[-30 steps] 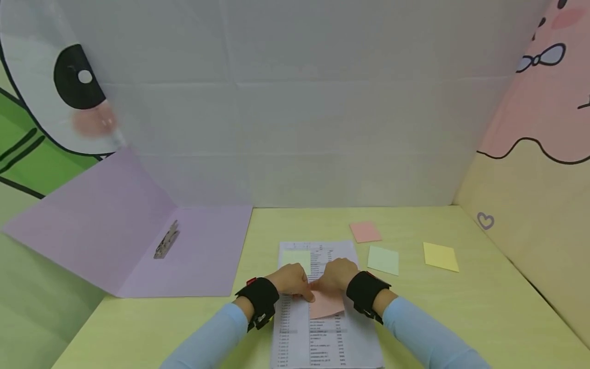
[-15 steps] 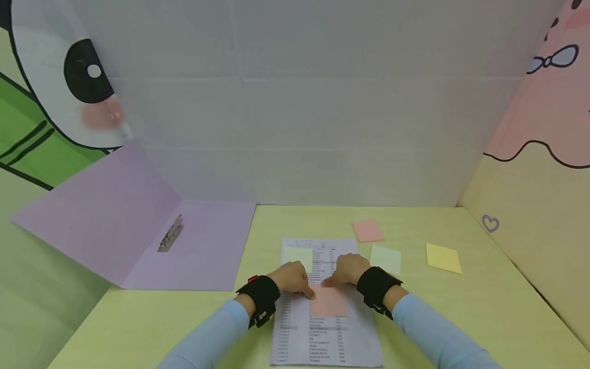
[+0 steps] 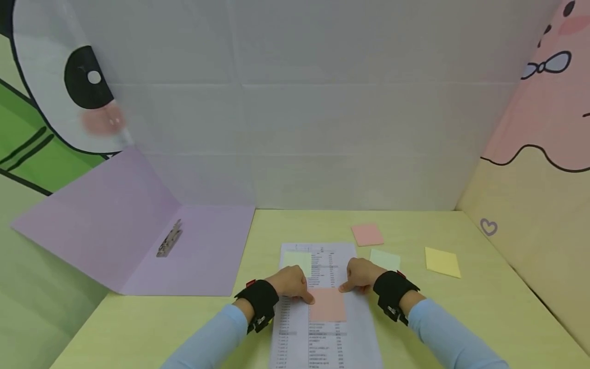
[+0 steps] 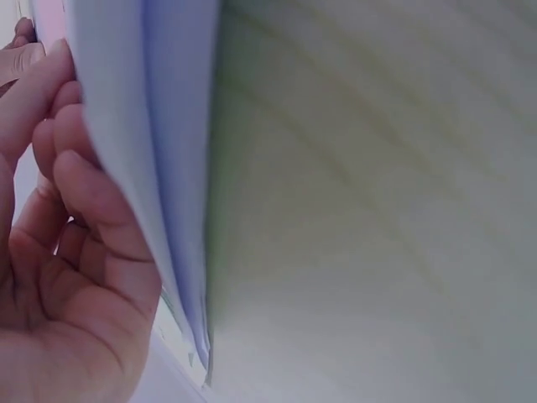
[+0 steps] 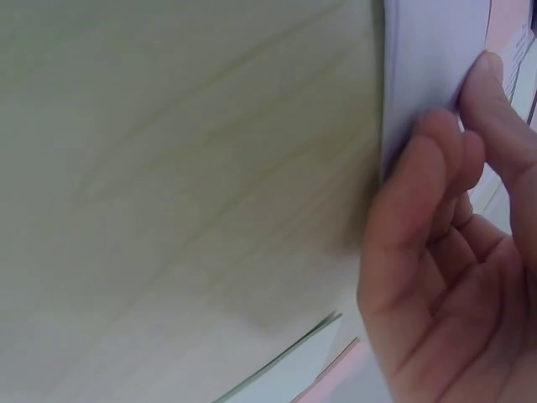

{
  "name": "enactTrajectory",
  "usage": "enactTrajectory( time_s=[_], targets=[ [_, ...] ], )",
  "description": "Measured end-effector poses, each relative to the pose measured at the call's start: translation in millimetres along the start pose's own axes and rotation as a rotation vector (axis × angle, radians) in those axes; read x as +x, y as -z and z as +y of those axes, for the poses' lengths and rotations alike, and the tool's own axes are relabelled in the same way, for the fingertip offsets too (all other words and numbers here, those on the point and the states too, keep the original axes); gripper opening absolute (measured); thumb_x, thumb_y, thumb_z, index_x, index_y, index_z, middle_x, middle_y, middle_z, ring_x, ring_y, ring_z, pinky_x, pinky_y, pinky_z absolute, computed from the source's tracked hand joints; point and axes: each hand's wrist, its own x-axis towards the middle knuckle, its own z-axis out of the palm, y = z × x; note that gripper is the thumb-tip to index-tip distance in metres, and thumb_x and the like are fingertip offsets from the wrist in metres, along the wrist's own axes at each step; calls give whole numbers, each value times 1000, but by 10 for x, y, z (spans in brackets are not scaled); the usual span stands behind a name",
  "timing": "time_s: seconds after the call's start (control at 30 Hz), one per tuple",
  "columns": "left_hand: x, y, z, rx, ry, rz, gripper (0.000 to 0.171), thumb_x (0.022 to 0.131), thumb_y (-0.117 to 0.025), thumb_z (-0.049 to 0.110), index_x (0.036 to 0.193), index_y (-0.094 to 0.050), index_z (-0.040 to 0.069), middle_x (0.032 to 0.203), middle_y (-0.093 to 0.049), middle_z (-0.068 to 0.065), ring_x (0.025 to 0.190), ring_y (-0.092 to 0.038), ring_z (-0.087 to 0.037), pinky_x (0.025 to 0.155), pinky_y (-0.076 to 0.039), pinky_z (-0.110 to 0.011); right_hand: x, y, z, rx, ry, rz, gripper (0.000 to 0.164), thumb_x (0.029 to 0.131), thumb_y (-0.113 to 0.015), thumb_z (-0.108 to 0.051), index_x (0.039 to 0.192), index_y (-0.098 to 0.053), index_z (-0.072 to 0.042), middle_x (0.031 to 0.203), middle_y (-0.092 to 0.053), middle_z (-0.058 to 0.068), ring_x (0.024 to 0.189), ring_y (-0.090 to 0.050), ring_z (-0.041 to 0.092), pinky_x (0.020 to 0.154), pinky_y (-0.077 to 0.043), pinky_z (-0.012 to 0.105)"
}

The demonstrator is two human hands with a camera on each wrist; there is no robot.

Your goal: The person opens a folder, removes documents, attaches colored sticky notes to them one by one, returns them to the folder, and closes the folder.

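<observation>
A pink sticky note lies flat on a stack of printed sheets in front of me. My left hand presses its thumb at the note's upper left edge, the other fingers loosely bent. At the upper right corner, the thumb of my right hand touches the note or the paper beside it. A pale green sticky note sits higher on the sheets, partly behind my left hand. In the wrist views, the left hand and right hand rest along the stack's sides with relaxed fingers.
An open purple folder with a metal clip stands at the left. Right of the sheets lie a pink pad of sticky notes, a pale green one and a yellow one. A wall closes off the back.
The pink note, earlier tilted and lifted at its lower edge, now lies flat. My right thumb has slid right along its top edge to the corner; the left hand has stayed almost still.
</observation>
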Motion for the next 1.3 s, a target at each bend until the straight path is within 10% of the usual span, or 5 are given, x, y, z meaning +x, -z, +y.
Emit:
enactTrajectory(
  time_s=[0.4, 1.3],
  targets=[
    [214, -2, -39, -25, -3, 16, 46, 85, -63, 35, 46, -59, 10, 39, -47, 4, 33, -47, -7, 36, -37, -16, -69, 57, -7, 37, 73, 18, 33, 71, -78, -28, 66, -53, -8, 57, -48, 1, 44, -45, 12, 43, -36, 21],
    [141, -62, -122, 57, -95, 11, 43, 66, -79, 41, 44, -54, 14, 38, -43, 6, 38, -41, -8, 42, -30, -21, -50, -156, -189, -154, -84, 43, 53, 71, -67, -59, 76, -57, -7, 60, -45, 2, 50, -43, 15, 45, -30, 25]
  ],
)
